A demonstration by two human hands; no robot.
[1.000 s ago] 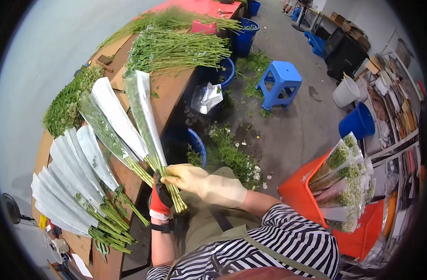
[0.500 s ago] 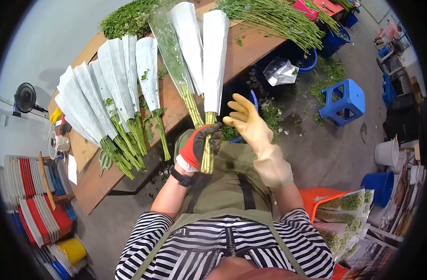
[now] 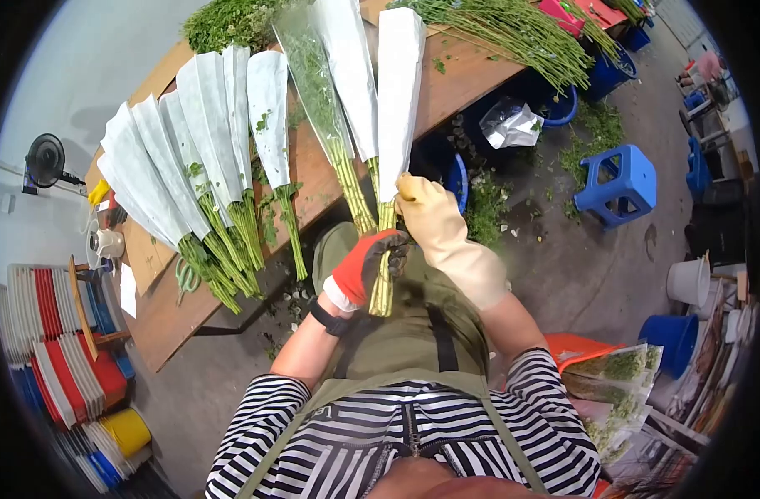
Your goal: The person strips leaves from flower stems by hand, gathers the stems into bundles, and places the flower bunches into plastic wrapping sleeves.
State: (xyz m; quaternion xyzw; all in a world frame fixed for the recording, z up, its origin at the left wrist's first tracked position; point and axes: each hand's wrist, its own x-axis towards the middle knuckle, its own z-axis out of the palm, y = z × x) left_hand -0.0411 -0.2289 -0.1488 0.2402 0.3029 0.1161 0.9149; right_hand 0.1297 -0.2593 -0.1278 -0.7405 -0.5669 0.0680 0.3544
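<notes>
My left hand point(image 3: 370, 262), in a red and black glove, is wrapped round the green stems of a white-sleeved flower bundle point(image 3: 399, 96). My right hand point(image 3: 430, 212), in a cream rubber glove, has its fingers closed at the lower edge of that bundle's sleeve. Just left of it lie another white-sleeved bundle point(image 3: 344, 79) and a clear-sleeved bundle point(image 3: 313, 91) with green leaves showing through. Farther left on the wooden table point(image 3: 168, 320), several white-sleeved bundles point(image 3: 147, 166) are fanned out, stems toward me.
Loose green stems point(image 3: 521, 37) are heaped at the table's far side. Green-handled scissors point(image 3: 187, 276) lie near its left edge. A blue stool point(image 3: 617, 185) stands on the floor at right, above an orange container point(image 3: 581, 348) of sleeved flowers. Another person point(image 3: 708, 65) is far right.
My right hand has gone from open beside the bundle to closed at its sleeve's lower edge. Earlier, the view also swung rightward in the scene. My left hand keeps its hold on the stems.
</notes>
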